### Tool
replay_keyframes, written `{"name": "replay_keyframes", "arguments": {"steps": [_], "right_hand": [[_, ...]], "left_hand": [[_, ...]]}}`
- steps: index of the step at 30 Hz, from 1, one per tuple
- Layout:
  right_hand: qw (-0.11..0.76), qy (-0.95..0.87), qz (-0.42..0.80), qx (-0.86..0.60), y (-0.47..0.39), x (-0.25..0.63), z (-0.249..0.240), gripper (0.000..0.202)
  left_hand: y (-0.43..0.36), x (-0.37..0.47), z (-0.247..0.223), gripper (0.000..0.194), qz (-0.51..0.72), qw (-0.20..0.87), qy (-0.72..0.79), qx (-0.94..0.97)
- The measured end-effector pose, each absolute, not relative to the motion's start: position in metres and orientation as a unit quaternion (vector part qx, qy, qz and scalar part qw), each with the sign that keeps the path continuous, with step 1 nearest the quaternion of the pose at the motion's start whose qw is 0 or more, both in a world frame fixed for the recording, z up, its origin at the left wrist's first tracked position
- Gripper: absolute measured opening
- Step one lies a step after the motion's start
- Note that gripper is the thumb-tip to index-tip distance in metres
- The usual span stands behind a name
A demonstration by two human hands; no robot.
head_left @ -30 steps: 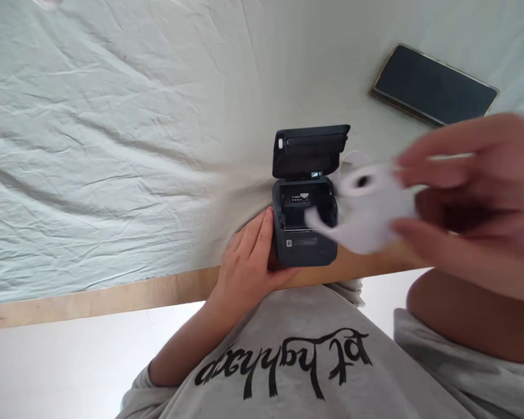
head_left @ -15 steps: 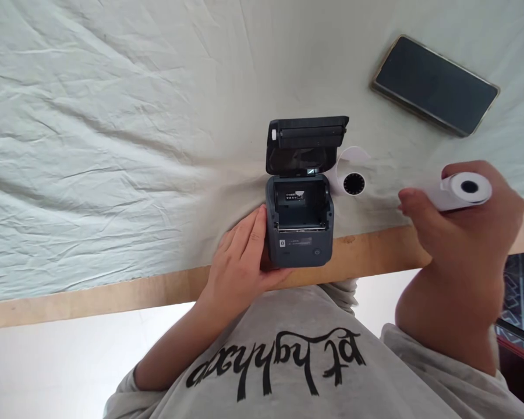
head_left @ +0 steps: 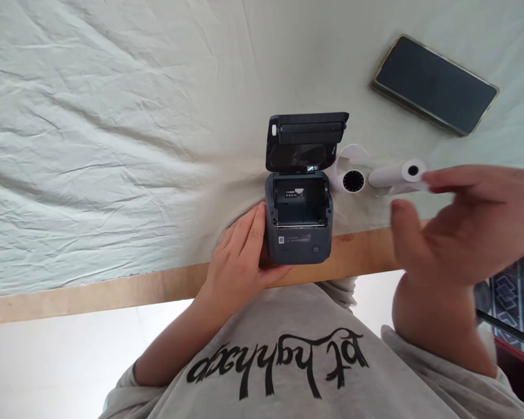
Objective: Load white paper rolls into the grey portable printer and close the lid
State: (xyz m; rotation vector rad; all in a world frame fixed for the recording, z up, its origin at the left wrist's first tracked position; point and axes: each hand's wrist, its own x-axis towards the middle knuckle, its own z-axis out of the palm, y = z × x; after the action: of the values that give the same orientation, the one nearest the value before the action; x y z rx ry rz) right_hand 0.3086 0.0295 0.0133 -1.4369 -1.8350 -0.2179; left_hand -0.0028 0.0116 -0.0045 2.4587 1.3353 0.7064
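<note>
A dark label printer stands near the table edge with its lid raised and its paper bay showing bare inside. My left hand grips its left side, fingers along the wall and thumb at the front. Right of the printer, a white roll with a black-ringed core stands with a strip of paper curling behind it. Beside that roll lies a thinner white paper roll. My right hand, slightly blurred, is just right of this thinner roll, thumb and index finger apart, holding nothing.
A dark phone lies at the upper right of the table. Wrinkled pale cloth covers the tabletop, with a bare wooden edge along the front. Patterned dark fabric shows below at the right.
The thinner paper roll has moved left from my right hand onto the cloth beside the other roll. My right hand has let go of it and opened. My left hand stays on the printer.
</note>
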Motion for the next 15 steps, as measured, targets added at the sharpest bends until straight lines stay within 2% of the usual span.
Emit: {"name": "replay_keyframes", "arguments": {"steps": [2,6,9,15], "right_hand": [[0.375,-0.746,-0.052,-0.548,0.03,0.285,0.016,0.037],[0.345,-0.741,0.008,-0.576,0.037,0.259,0.007,0.043],[0.344,-0.743,0.043,-0.573,0.039,0.261,0.004,0.043],[0.341,-0.754,0.12,-0.549,0.017,0.266,0.015,0.047]], "left_hand": [[0.012,-0.003,-0.005,0.086,0.245,0.129,0.46,0.844],[0.012,-0.003,-0.005,0.092,0.247,0.134,0.457,0.844],[0.013,-0.003,-0.004,0.099,0.246,0.138,0.451,0.847],[0.012,-0.004,-0.005,0.098,0.241,0.133,0.454,0.848]]}}
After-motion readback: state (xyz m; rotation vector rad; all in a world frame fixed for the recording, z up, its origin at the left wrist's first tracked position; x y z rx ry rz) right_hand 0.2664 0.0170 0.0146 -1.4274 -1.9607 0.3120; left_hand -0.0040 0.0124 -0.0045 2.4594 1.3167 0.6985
